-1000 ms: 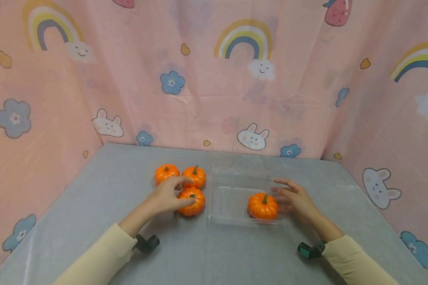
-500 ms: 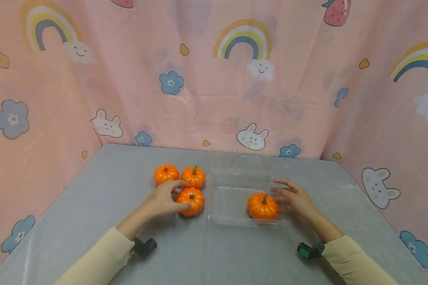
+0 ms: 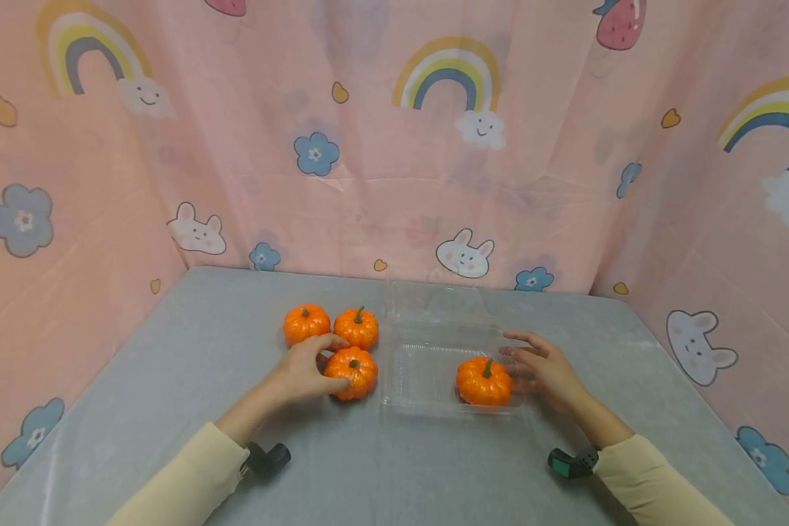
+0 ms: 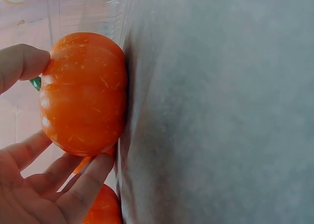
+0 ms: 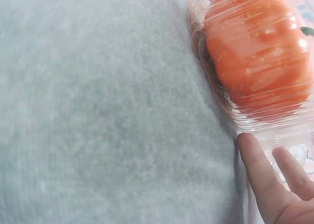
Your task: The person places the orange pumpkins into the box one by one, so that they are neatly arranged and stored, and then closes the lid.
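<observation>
In the head view my left hand [image 3: 305, 371] is around the small orange pumpkin [image 3: 353, 374] nearest the front of the group. The left wrist view has the thumb on one side of this pumpkin [image 4: 86, 94] and the fingers against the other; it rests on the table. My right hand [image 3: 547, 371] is beside the right wall of a clear plastic clamshell box [image 3: 427, 405], fingers extended and holding nothing. Inside the box, at its right end, sits another pumpkin [image 3: 484, 381]. Through the ribbed wall the right wrist view shows that pumpkin [image 5: 260, 52], with fingertips close to the wall.
Behind my left hand are two more pumpkins, one at the left [image 3: 306, 324] and one with a tall stem [image 3: 357, 326]. The box's lid [image 3: 437, 301] lies folded back. A grey cloth [image 3: 342, 467] covers the table, and a pink printed curtain [image 3: 381, 197] encloses it.
My left hand has shifted slightly left and its thumb and fingers have closed in on the front pumpkin. My right hand and the box have stayed in place.
</observation>
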Demonstrator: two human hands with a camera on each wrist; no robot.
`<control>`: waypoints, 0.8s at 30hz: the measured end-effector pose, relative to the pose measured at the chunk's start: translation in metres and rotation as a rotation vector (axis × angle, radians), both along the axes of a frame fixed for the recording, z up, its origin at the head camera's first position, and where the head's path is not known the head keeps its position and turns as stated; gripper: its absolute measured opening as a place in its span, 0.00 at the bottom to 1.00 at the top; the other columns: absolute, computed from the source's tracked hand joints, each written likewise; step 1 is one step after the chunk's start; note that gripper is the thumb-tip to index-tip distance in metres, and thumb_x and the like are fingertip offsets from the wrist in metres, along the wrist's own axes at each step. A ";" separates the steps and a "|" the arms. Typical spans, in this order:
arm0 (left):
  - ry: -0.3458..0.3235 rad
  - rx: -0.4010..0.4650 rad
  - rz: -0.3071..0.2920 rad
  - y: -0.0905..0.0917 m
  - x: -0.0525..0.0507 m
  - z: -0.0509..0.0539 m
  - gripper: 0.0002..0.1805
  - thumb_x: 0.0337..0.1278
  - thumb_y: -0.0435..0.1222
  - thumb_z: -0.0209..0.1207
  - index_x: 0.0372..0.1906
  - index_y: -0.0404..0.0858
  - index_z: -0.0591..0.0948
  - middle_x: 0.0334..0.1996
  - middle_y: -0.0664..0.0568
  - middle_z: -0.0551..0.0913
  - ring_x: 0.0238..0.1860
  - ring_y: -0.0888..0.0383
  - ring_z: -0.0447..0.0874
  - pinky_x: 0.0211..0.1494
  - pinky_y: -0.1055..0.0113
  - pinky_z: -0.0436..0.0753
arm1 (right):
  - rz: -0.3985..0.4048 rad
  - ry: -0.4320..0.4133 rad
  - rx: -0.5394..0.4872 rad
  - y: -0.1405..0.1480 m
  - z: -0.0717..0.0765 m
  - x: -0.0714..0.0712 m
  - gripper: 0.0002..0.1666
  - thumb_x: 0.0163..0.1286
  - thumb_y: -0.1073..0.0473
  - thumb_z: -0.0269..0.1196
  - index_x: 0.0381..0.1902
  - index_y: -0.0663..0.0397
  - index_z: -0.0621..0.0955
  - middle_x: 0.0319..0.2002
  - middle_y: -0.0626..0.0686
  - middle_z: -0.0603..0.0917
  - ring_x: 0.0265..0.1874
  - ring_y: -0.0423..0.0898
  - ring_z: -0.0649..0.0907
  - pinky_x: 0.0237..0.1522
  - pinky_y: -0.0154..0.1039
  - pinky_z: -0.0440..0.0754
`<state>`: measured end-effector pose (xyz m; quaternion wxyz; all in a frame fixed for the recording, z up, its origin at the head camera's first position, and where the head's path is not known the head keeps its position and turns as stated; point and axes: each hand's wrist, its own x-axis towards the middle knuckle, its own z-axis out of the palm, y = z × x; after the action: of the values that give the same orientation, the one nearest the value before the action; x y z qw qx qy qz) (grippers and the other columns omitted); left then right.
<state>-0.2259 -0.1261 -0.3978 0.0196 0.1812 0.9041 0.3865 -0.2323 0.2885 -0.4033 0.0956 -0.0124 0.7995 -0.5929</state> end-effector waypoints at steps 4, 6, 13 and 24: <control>0.005 0.017 -0.001 0.000 0.000 -0.001 0.28 0.41 0.41 0.70 0.53 0.41 0.78 0.49 0.49 0.82 0.40 0.57 0.80 0.46 0.63 0.82 | 0.002 -0.001 0.002 -0.001 0.001 0.001 0.32 0.76 0.51 0.50 0.71 0.59 0.60 0.67 0.72 0.66 0.44 0.46 0.85 0.42 0.48 0.86; 0.004 0.029 0.001 0.000 0.001 -0.001 0.28 0.40 0.40 0.70 0.52 0.41 0.78 0.49 0.49 0.82 0.40 0.57 0.80 0.46 0.63 0.82 | 0.006 0.002 0.003 -0.001 0.002 0.001 0.33 0.76 0.51 0.50 0.71 0.60 0.59 0.67 0.72 0.66 0.44 0.45 0.85 0.42 0.48 0.86; -0.012 0.088 0.030 0.000 0.002 0.002 0.29 0.38 0.39 0.71 0.53 0.39 0.78 0.49 0.48 0.81 0.43 0.52 0.81 0.47 0.62 0.84 | 0.008 0.011 -0.006 -0.001 0.002 0.002 0.32 0.76 0.51 0.50 0.71 0.60 0.59 0.67 0.73 0.66 0.43 0.45 0.85 0.41 0.48 0.86; -0.011 0.124 0.025 -0.001 0.001 0.013 0.32 0.40 0.40 0.71 0.55 0.38 0.76 0.54 0.46 0.79 0.51 0.50 0.79 0.51 0.59 0.84 | 0.005 0.007 -0.010 -0.001 0.002 0.001 0.33 0.75 0.50 0.51 0.71 0.61 0.59 0.67 0.73 0.65 0.43 0.44 0.85 0.41 0.48 0.86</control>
<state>-0.2246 -0.1272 -0.3847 0.0083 0.1686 0.8805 0.4430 -0.2312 0.2879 -0.4009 0.0941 -0.0171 0.7969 -0.5965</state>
